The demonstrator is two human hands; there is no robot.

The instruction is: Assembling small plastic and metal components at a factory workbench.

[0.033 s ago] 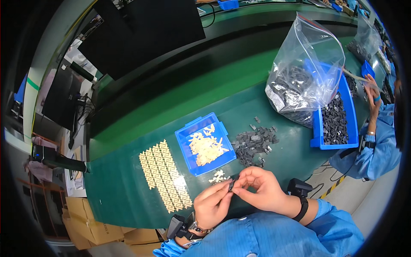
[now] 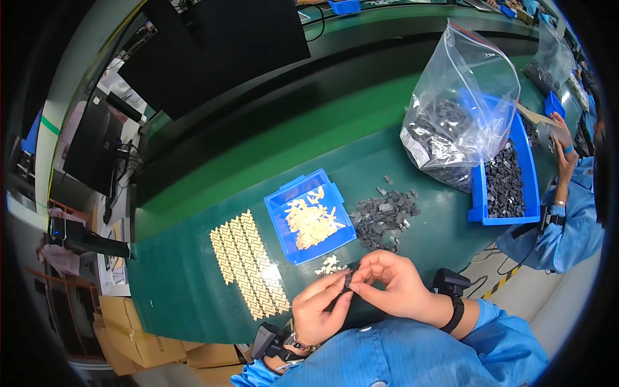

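Observation:
Close to my body, both hands meet at the near edge of the table. Between their fingertips is a small dark grey plastic part (image 2: 347,281). My left hand (image 2: 317,307) pinches it from the left, thumb below. My right hand (image 2: 391,284) closes thumb and forefinger on its right side; the fingers partly cover the part. Just beyond the fingertips lie small cream pieces (image 2: 330,265) in a loose heap. A pile of dark grey plastic parts (image 2: 382,218) spreads farther out, right of a blue tray (image 2: 297,259) holding cream plastic pieces (image 2: 308,223).
Left of the tray, cream pieces lie in a zigzag-patterned sheet (image 2: 248,266). A clear plastic bag (image 2: 445,132) of dark parts leans on a larger blue bin (image 2: 478,215) at the right. Beyond it, a co-worker's hand (image 2: 565,151) holds a cream strip. Cardboard boxes (image 2: 138,338) stand lower left.
The dark part has turned slightly between my fingertips. At the far right, the co-worker's hand and cream strip have shifted a little. My hands stay in nearly the same place.

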